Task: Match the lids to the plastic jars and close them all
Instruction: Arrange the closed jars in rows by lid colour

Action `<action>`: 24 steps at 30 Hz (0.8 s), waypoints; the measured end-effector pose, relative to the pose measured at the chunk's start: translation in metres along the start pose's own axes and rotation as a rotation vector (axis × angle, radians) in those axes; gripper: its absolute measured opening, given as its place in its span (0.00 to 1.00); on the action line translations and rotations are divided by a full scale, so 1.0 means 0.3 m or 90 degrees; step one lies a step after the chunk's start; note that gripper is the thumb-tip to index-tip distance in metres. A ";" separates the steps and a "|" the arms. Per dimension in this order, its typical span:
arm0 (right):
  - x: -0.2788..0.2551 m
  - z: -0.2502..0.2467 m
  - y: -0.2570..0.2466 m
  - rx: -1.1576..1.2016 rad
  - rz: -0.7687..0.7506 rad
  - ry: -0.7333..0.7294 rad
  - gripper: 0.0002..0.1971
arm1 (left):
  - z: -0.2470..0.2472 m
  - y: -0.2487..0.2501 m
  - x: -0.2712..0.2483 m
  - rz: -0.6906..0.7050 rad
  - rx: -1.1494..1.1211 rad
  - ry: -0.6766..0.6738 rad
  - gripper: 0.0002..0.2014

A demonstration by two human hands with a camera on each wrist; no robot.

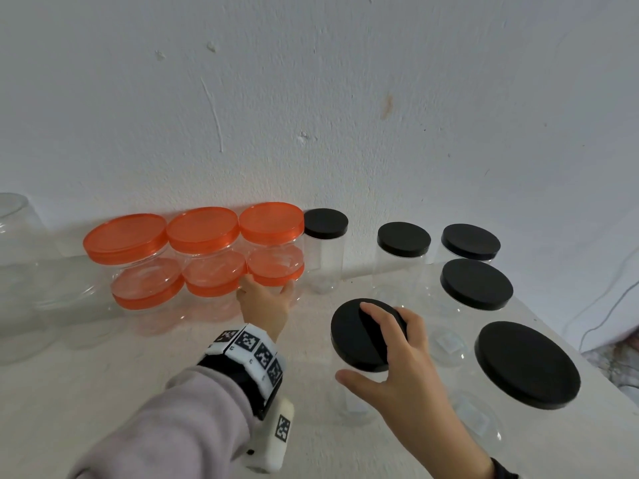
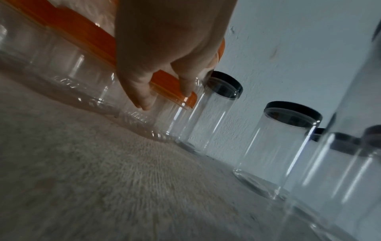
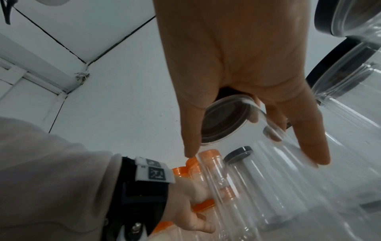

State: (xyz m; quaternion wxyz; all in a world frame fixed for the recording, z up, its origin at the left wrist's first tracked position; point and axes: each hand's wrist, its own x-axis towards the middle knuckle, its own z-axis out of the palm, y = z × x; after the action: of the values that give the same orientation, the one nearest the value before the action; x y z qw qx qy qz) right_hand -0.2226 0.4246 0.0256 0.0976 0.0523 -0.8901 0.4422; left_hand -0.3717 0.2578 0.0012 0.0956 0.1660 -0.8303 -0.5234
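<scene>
right hand (image 1: 397, 354) palm down, fingers curled over black lid (image 1: 359, 337).

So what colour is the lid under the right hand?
Black. The lid under the right hand shows best in the head view.

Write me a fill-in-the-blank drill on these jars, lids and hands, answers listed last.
1. The right hand grips a lid coloured ____.
2. The left hand touches a jar with an ____ lid.
3. The orange-lidded jars stand stacked in ____ layers.
4. The jars stand in front of a ____ wall.

Answers: black; orange; two; white
</scene>
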 end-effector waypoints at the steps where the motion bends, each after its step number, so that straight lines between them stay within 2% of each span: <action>1: 0.001 0.000 -0.003 0.000 0.005 0.000 0.39 | -0.018 0.001 -0.017 0.015 -0.024 -0.043 0.34; 4: -0.002 -0.014 -0.016 0.001 0.017 -0.011 0.44 | -0.073 0.021 -0.085 0.059 -0.041 -0.164 0.30; 6: -0.012 -0.039 -0.036 -0.004 0.030 -0.032 0.49 | -0.106 0.045 -0.132 0.126 -0.016 -0.203 0.29; 8: -0.033 -0.084 -0.060 -0.010 0.032 -0.034 0.50 | -0.139 0.078 -0.186 0.188 -0.023 -0.271 0.30; 10: -0.059 -0.150 -0.077 0.002 -0.008 0.036 0.42 | -0.163 0.116 -0.240 0.258 0.000 -0.384 0.32; 12: -0.087 -0.231 -0.073 -0.011 -0.040 0.160 0.32 | -0.165 0.147 -0.291 0.335 0.081 -0.488 0.36; 13: -0.098 -0.269 -0.061 -0.032 -0.034 0.223 0.28 | -0.157 0.154 -0.310 0.375 0.130 -0.511 0.39; 15: -0.118 -0.329 -0.020 -0.090 0.037 0.295 0.27 | -0.129 0.157 -0.337 0.443 0.210 -0.496 0.44; 16: -0.127 -0.347 0.005 -0.114 0.093 0.290 0.29 | -0.114 0.157 -0.343 0.457 0.226 -0.472 0.44; 19: -0.142 -0.354 0.057 -0.126 0.229 0.180 0.37 | -0.082 0.159 -0.332 0.447 0.219 -0.399 0.44; 21: -0.149 -0.342 0.084 -0.104 0.234 0.161 0.38 | -0.078 0.166 -0.305 0.425 0.226 -0.355 0.45; 24: -0.147 -0.336 0.098 -0.102 0.199 0.183 0.37 | -0.103 0.171 -0.247 0.401 0.238 -0.283 0.43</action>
State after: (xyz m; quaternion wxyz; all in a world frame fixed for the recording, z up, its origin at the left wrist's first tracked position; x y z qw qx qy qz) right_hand -0.1721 0.5231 0.0525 0.1576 -0.1580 -0.8964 0.3830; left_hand -0.3018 0.2802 0.0620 0.0376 -0.1980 -0.9213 -0.3325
